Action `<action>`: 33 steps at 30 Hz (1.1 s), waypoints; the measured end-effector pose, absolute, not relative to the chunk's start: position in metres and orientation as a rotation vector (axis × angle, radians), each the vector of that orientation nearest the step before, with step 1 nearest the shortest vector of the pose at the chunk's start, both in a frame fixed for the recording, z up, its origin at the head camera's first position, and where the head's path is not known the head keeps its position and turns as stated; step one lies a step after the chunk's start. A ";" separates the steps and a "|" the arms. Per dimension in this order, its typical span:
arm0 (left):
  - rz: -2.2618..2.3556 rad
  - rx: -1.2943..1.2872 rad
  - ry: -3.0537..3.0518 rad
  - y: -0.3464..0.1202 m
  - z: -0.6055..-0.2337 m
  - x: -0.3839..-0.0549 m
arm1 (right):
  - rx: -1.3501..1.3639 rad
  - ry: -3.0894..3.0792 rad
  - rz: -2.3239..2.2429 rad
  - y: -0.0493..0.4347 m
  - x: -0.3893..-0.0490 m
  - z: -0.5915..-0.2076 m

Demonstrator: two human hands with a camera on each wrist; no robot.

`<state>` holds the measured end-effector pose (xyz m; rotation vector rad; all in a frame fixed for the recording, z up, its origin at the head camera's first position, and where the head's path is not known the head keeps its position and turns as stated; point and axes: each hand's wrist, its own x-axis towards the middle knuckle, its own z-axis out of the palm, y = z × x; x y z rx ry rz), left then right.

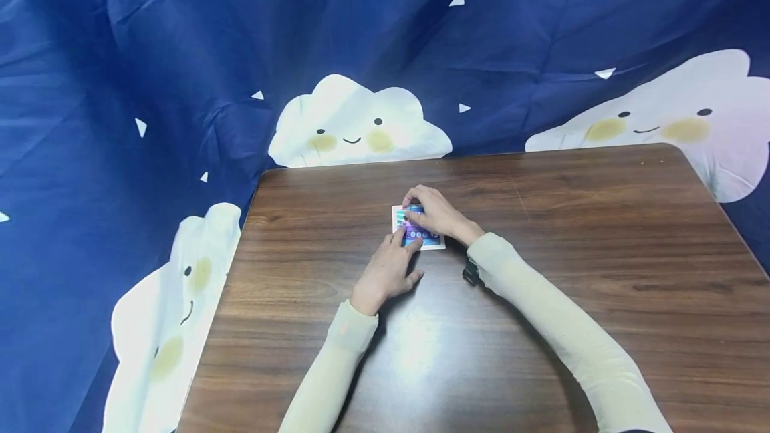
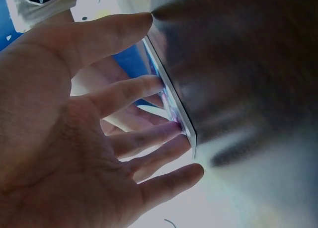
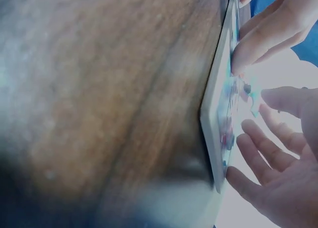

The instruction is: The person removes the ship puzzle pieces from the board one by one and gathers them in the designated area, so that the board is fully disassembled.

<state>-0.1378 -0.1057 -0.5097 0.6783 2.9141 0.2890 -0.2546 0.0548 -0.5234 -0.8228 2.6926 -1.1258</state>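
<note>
A small flat panel (image 1: pixel 432 246) with a white border and a blue, purple and cyan print lies on the table. My left hand (image 1: pixel 386 269) is at its near left side, fingers spread and fingertips on its edge; its thumb stands apart. My right hand (image 1: pixel 441 214) arches over the panel from the right, thumb and index finger near its left part. In the right wrist view a small cyan piece (image 3: pixel 255 103) stands up at the right thumb tip, pinched there. The fingers hide much of the print. Both hands overlap in the left wrist view.
The brown wooden table (image 1: pixel 289 272) has rounded far corners. A blue curtain (image 1: pixel 198 39) with smiling white clouds hangs behind it and along the left side. A black device (image 1: pixel 471 272) sits at the right wrist.
</note>
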 end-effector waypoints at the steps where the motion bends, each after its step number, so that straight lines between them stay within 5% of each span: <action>1: 0.284 0.682 2.918 -0.106 -0.509 -0.138 | -0.818 2.696 -1.145 0.055 -0.254 -0.523; 33: 0.296 0.664 2.903 -0.110 -0.509 -0.133 | -0.552 2.677 -1.430 0.096 -0.258 -0.520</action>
